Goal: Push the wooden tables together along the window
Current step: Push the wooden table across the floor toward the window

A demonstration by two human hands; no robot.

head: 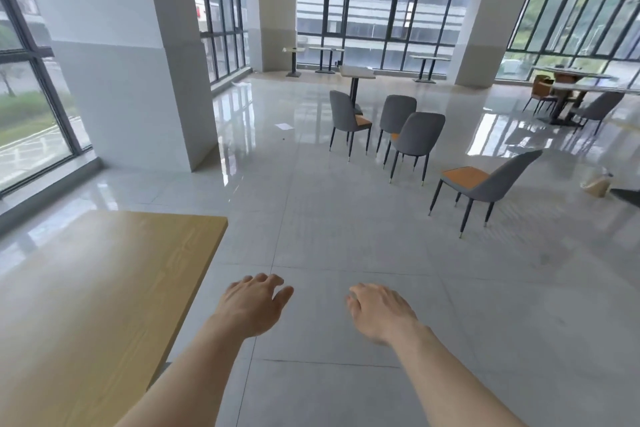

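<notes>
Wooden table [97, 288] at left by window [31, 87], both hands (empty) [254, 305] [381, 310] over floor [346, 218], grey chairs [415, 135] beyond

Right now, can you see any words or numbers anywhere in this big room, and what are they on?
None: there is no writing I can read.
The white sheet lying on the floor: too small and blurred to tell if anything is printed on it.
The red patch outside the window: blurred, no letters readable.
The wooden table, the grey chairs and the pillar: no labels or signs show.
</notes>
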